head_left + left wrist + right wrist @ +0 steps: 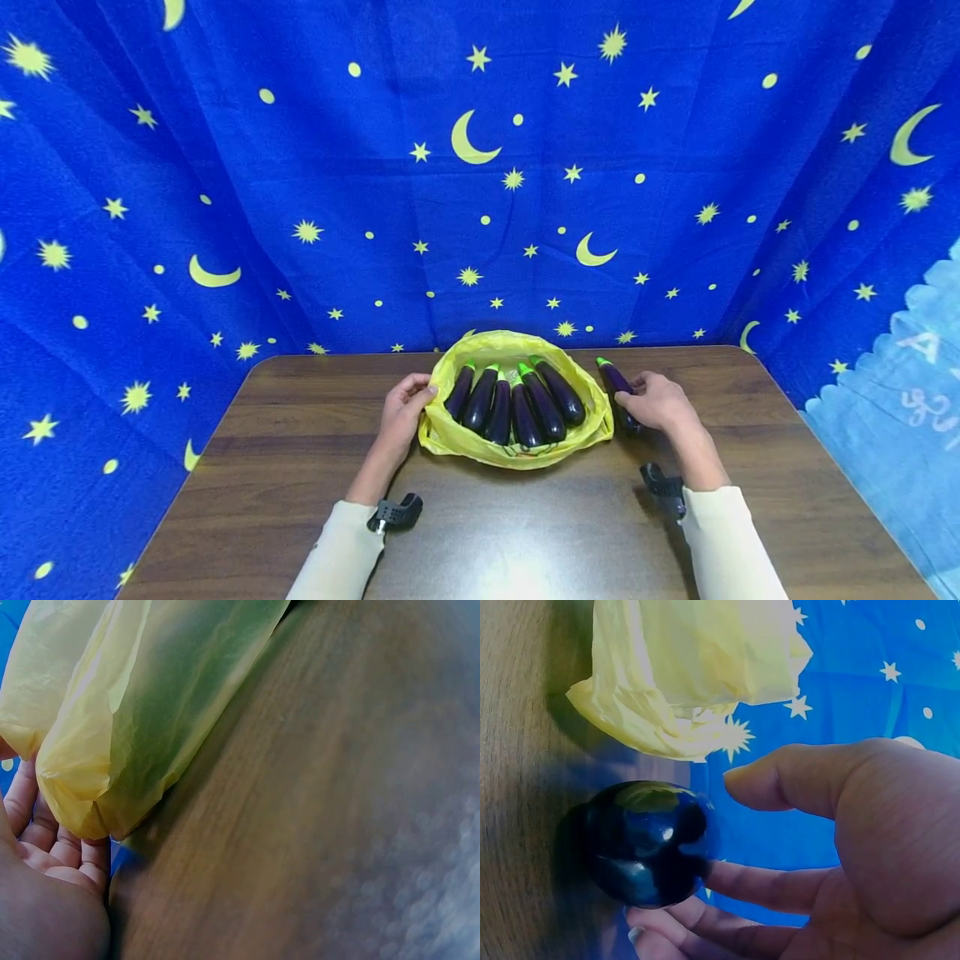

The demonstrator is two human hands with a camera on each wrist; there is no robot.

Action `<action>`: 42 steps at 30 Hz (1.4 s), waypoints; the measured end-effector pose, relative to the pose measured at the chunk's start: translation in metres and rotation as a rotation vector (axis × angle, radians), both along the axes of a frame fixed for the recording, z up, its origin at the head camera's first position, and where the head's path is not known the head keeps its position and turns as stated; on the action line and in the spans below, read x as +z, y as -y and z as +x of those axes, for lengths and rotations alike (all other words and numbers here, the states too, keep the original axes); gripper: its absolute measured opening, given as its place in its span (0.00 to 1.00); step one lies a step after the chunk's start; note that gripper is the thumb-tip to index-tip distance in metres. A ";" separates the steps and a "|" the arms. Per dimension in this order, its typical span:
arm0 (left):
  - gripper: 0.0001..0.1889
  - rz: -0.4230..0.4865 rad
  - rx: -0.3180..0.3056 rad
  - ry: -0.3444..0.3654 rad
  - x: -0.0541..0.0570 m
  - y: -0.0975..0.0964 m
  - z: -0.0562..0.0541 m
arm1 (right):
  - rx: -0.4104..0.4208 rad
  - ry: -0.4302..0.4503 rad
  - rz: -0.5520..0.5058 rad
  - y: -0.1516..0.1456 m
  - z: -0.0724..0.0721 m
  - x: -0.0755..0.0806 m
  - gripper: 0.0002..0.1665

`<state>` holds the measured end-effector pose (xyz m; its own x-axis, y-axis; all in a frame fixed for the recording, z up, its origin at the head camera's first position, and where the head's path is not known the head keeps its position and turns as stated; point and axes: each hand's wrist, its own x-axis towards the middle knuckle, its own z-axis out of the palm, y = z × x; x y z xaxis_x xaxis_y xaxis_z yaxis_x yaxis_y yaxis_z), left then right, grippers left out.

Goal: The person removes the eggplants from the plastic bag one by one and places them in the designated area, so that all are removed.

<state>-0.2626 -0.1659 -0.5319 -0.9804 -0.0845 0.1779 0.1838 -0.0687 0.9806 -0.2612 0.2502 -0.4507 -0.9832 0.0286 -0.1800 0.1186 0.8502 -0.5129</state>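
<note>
Your left hand (403,410) pinches the left edge of a crinkled, translucent yellow plastic bag (448,435), which sits wide-mouthed on the brown wood-grain desk (300,500) with six glossy, dark purple, green-capped eggplants (527,425) side by side inside. Your right hand (663,402) straddles another long, dark purple eggplant with a green cap (617,383), just to the right of the bag and with its cap toward the blue star-and-moon cloth (420,192); your fingers touch its right side, but I cannot tell whether your thumb completes that grip.
</note>
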 end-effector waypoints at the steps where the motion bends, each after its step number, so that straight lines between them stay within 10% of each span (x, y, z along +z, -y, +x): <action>1: 0.11 0.001 -0.001 -0.003 0.000 0.000 0.000 | -0.001 -0.006 0.001 0.000 0.000 0.000 0.37; 42: 0.11 0.023 -0.016 -0.010 0.000 0.000 0.001 | 0.026 -0.218 -0.120 0.031 0.020 0.040 0.26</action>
